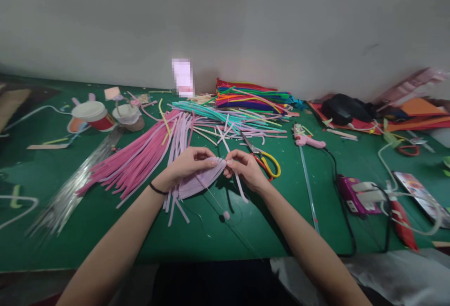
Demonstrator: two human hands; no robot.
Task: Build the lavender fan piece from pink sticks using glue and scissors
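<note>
My left hand [188, 164] is closed round a bundle of pale lilac pipe cleaners [202, 182], held just above the green table [105, 221]. My right hand [246, 167] pinches the bundle's right end with its fingertips, and one lilac strand [241, 189] hangs down from that pinch. A thin thread with a small pink bead [226, 214] trails under the hands. A black band sits on my left wrist.
Pink and lilac pipe cleaners [140, 160] fan out to the left, turquoise ones [211, 111] and a multicoloured stack [249, 95] behind. Yellow-handled scissors [265, 160], a pink glue gun [305, 139], paper cups [94, 115], a power strip [355, 196] and coloured paper sheets [415, 114] lie around.
</note>
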